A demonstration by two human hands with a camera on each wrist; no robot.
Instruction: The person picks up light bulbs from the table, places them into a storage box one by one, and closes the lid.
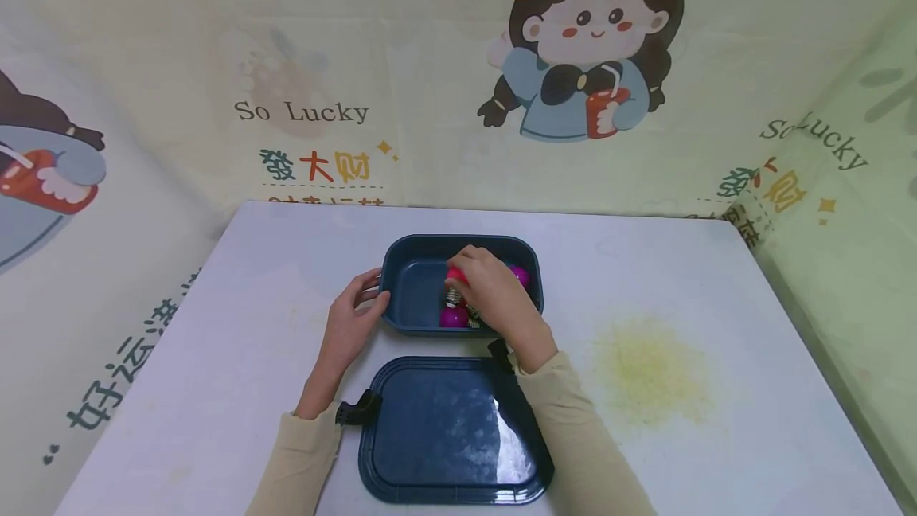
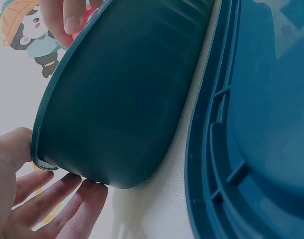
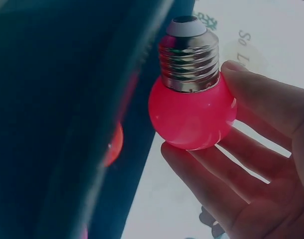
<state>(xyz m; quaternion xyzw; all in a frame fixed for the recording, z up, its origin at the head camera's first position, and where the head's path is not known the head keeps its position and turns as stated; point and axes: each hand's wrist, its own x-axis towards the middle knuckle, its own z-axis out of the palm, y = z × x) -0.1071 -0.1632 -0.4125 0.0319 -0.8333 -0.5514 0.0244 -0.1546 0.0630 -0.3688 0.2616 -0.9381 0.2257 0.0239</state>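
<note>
A dark blue-green plastic box [image 1: 419,281] stands uncovered on the table, with several small colored light bulbs at its right end. At the box's left end, my left hand [image 1: 354,313] holds it, thumb at the rim and fingers against the outer wall [image 2: 107,114]. Over the right part of the box, my right hand [image 1: 494,285] pinches a pinkish-red light bulb [image 3: 191,112] by its round globe, metal screw base pointing up. Below that hand lie a purple bulb [image 1: 454,317] and silver screw bases; another purple bulb [image 1: 520,275] shows by the right wall.
A dark blue lid [image 1: 451,428] lies flat on the white table [image 1: 215,388] in front of the box, between my forearms. A yellowish stain [image 1: 652,373] marks the tabletop on the right. Printed cloth [image 1: 423,94] hangs behind the table's far edge.
</note>
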